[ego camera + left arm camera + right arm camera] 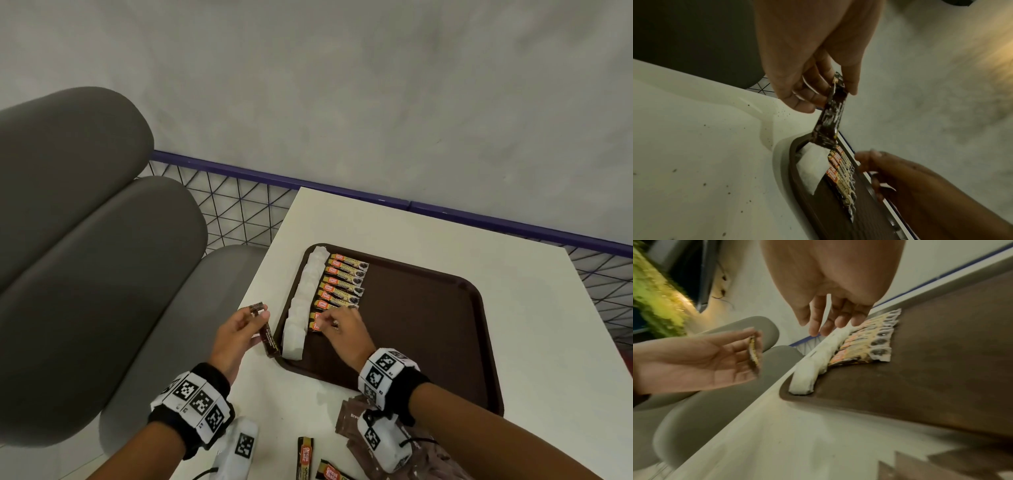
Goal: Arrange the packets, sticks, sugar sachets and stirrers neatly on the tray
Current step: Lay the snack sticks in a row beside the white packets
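Observation:
A brown tray point(428, 325) lies on the white table. Along its left rim runs a column of white sugar sachets point(305, 301), and beside it a row of orange-and-gold coffee sticks point(342, 281). My right hand point(325, 320) hovers over the nearest sticks of that row, its fingertips point(824, 327) straight and pointing down, holding nothing. My left hand point(258, 313) pinches the top of a dark brown stick point(267, 334) just outside the tray's left rim. In the left wrist view that stick point(828, 120) hangs from my thumb and fingers above the nearest sachet point(813, 167).
Brown packets point(356, 421) lie in a loose heap on the table in front of the tray, partly under my right wrist. Two loose sticks point(305, 455) lie at the near edge. A grey cushioned seat point(85, 240) and a wire-mesh rail point(239, 205) border the table's left side.

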### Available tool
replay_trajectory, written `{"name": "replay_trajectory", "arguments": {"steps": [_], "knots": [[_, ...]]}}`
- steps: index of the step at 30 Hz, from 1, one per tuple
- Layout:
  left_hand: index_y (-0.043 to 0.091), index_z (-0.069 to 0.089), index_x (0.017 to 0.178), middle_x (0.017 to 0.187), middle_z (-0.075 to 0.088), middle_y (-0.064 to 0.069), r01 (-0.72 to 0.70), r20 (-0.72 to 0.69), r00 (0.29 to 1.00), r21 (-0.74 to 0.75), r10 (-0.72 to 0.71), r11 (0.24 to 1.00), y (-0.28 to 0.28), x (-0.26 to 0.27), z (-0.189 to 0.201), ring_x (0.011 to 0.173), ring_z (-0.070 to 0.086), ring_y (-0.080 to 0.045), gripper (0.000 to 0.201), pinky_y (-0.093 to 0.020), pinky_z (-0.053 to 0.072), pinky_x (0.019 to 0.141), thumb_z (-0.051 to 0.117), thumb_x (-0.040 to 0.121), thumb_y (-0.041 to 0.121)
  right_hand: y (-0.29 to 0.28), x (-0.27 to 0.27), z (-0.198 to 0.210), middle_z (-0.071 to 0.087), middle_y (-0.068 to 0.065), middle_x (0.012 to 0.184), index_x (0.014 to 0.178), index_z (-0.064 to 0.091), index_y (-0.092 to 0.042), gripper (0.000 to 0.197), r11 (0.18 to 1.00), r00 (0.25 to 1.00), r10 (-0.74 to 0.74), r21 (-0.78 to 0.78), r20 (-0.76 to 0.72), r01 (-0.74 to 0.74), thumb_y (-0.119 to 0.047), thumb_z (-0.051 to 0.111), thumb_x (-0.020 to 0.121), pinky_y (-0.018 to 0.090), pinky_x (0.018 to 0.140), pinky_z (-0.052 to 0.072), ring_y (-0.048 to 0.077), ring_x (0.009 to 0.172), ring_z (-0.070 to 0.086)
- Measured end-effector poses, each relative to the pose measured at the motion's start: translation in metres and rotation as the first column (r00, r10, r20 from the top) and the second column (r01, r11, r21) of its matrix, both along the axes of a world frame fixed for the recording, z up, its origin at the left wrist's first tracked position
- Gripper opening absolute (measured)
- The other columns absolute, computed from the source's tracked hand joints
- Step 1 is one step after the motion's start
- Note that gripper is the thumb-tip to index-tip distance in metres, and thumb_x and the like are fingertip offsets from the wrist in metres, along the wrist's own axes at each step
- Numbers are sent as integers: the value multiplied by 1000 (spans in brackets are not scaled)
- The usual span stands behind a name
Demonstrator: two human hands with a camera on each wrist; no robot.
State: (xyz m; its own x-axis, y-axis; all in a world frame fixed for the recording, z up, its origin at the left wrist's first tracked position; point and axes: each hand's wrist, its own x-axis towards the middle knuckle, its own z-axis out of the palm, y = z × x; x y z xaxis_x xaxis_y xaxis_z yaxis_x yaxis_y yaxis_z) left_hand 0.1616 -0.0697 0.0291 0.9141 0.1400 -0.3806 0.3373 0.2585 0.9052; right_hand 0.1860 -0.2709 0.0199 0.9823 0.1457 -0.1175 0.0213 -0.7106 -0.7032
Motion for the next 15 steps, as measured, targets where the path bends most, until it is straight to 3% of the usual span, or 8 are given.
{"name": "replay_trajectory", "arguments": {"steps": [2, 5, 8, 11, 13, 15], "knots": [[4, 61, 108, 94, 66, -4, 8, 42, 999, -34, -7, 999, -3, 0, 2, 93, 59, -19, 22, -27, 49, 83, 61, 86, 6, 14, -2, 0, 63, 1, 103, 105, 65, -18, 33, 992, 992, 121, -30, -19, -122, -37, 40, 96, 36, 93, 36, 19, 102, 46], [-1, 59, 104, 101, 68, -11, 51, 100, 994, -128, -39, 990, -4, 0, 5, 96, 64, -19, 16, -28, 53, 87, 56, 88, -1, 32, -7, -3, 59, -3, 76, 101, 62, -26, 37, 977, 971, 213, 29, -107, -211, -41, 29, 97, 37, 83, 36, 25, 85, 48], [-1, 57, 92, 96, 69, -14, 58, 127, 991, -207, -31, 977, -4, 0, 8, 96, 65, -24, 13, -29, 54, 88, 46, 90, -8, 40, -9, 4, 63, 0, 83, 109, 59, -13, 29, 953, 957, 139, 296, -255, -60, -29, 37, 99, 30, 76, 41, 22, 84, 52], [1, 55, 79, 97, 67, -18, 47, 121, 992, -251, -16, 967, -3, -2, 10, 99, 64, -28, 24, -29, 54, 87, 39, 88, -15, 39, -8, 12, 61, -1, 74, 87, 56, -18, 10, 870, 969, 49, 487, -244, 78, -10, 51, 92, 22, 77, 41, 11, 73, 57], [-1, 58, 85, 103, 65, -19, 70, 117, 992, -264, -40, 962, -3, -4, 11, 102, 62, -29, 24, -26, 55, 86, 39, 87, -15, 36, -7, 16, 58, 0, 72, 82, 54, -17, 17, 820, 975, 4, 559, -220, 122, -1, 56, 87, 11, 72, 44, 2, 67, 57], [-5, 59, 99, 105, 65, -18, 87, 106, 992, -262, -61, 961, -3, -5, 11, 100, 63, -28, 25, -24, 55, 85, 40, 87, -13, 31, -6, 18, 54, 0, 74, 81, 54, -17, 20, 803, 983, -49, 578, -178, 145, 2, 59, 84, 8, 66, 44, 7, 69, 52]]}}
